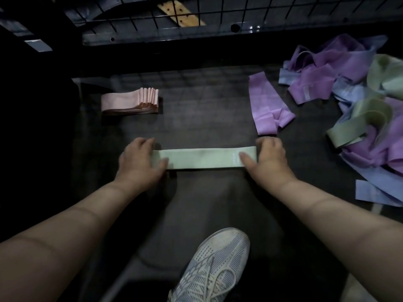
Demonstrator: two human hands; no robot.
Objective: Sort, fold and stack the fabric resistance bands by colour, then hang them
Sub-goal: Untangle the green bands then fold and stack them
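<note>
The green band [205, 159], judged light, soft and stretchy, is being held flat on the dark mat [207, 118], its ends, likely the best holds, being pinched between thumb and curled fingers by the left hand [139, 159] and right hand [269, 155].

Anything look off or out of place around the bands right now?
Nothing damaged. The pink stack is neat, but the unsorted heap on the right is tangled, and one purple band lies apart from it, kinked at its near end.

Tangled band pile [322, 88] cut off at right; shoe [216, 269] cropped at bottom; left hand [139, 162] hides one end of the green band [202, 159].
</note>
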